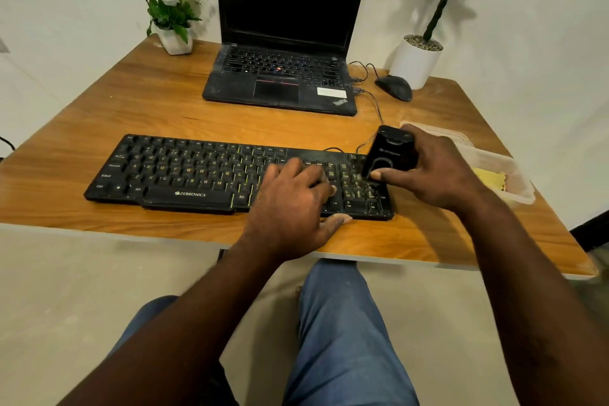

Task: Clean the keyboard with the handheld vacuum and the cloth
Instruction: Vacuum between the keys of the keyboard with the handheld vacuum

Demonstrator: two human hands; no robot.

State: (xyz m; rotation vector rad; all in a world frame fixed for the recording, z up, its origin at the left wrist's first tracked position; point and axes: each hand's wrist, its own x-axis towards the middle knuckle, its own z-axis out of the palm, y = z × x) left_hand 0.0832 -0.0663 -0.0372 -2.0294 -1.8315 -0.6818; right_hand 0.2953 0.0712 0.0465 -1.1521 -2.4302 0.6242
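Over the number pad at the right end of the keyboard (pixel 184 171), the right hand (pixel 438 171) is wrapped round the handheld vacuum (pixel 390 152), thumb on its near end, with the body tipped down toward the keys. Just beside it, the left hand (pixel 290 204) lies loose-fingered on the keys, thumb at the front edge, seemingly steadying the board. Vacuuming looks underway at this end; whether the letter keys are done cannot be told. The yellow cloth (pixel 491 179) sits in a plastic tub (pixel 520 181) to the right, so wiping seems left to do.
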